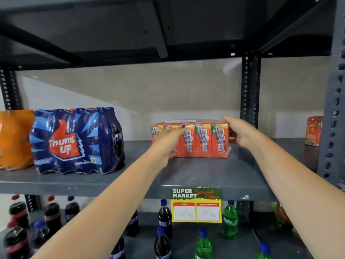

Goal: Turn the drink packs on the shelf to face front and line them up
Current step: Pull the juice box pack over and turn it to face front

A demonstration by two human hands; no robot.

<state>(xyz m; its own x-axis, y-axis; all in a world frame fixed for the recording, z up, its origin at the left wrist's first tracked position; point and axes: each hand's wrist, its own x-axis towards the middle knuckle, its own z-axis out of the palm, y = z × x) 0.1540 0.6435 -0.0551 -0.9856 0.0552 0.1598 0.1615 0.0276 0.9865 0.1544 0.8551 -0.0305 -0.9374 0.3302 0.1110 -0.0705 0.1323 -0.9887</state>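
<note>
While the orange juice-carton pack (201,139) sits mid-shelf (205,172), back from the front edge, left hand (168,143) grips its left front, right hand (240,132) its right end; bare shelf separates it from the Thums Up pack (76,141).

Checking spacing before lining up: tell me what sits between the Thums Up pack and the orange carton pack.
Nothing: the head view shows bare shelf between the Thums Up pack and the orange carton pack.

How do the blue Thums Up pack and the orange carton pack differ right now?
The Thums Up pack is blue, taller, holds bottles and sits untouched; the carton pack is orange, lower, holds cartons, with the left hand and right hand on it. Both are shrink-wrapped on the same shelf.
</note>
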